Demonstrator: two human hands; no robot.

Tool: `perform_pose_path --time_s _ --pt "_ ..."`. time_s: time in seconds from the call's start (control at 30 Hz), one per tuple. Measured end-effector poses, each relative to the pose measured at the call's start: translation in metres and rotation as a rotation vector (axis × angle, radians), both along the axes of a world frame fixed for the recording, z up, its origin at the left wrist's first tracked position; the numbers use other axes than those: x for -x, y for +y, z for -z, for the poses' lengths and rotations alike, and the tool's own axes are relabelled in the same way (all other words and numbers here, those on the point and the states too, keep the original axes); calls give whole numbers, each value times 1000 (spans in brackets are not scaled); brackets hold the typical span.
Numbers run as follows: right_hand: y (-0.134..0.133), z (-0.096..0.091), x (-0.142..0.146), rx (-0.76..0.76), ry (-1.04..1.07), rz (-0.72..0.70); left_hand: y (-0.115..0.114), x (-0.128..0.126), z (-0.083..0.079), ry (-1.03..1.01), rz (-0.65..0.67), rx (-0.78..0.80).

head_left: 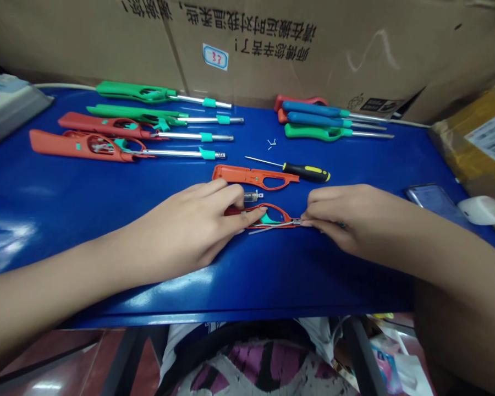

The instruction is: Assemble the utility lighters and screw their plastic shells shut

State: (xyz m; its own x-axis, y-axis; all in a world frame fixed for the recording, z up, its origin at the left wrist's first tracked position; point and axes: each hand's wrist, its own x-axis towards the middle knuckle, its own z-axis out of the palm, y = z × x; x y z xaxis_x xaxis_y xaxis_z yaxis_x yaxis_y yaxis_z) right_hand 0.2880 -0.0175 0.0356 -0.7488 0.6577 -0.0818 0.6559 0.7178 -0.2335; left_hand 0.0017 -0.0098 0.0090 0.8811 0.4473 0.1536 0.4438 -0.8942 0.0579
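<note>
An opened orange lighter half (278, 210) lies on the blue table in front of me, a green trigger (266, 219) inside its loop. My left hand (208, 217) is closed on its handle end, the index finger pressing beside the trigger. With my right hand (338, 217) I pinch the metal tube end at the lighter's front; most of the tube is hidden by the fingers. A thin pale tube (264, 227) sticks out along the lower edge. Just beyond, a clear fuel tank (252, 196) sits by my left fingers, and the other orange shell half (256, 177) lies farther back.
A black and yellow screwdriver (307, 171) and small screws (271, 144) lie behind. Several long lighters, orange (82, 147) and green (136, 92), are at the back left, with more (313, 118) at the back right. A cardboard box (247, 49) borders the table; a phone (435, 203) and white case (483, 210) are right.
</note>
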Motion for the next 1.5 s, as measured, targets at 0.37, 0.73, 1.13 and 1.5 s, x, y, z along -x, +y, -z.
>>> perform_pose_path --time_s 0.37,0.73,1.13,1.5 --pt "-6 2 -1 -86 -100 7 0 -1 -1 9 4 -10" --pt "0 0 0 -82 -40 1 -1 -2 2 -7 12 -34" --pt "-2 0 -2 -33 -76 17 -1 -3 1 -7 12 -31" --pt "2 -2 10 -1 160 54 -2 1 4 -43 -6 -5"
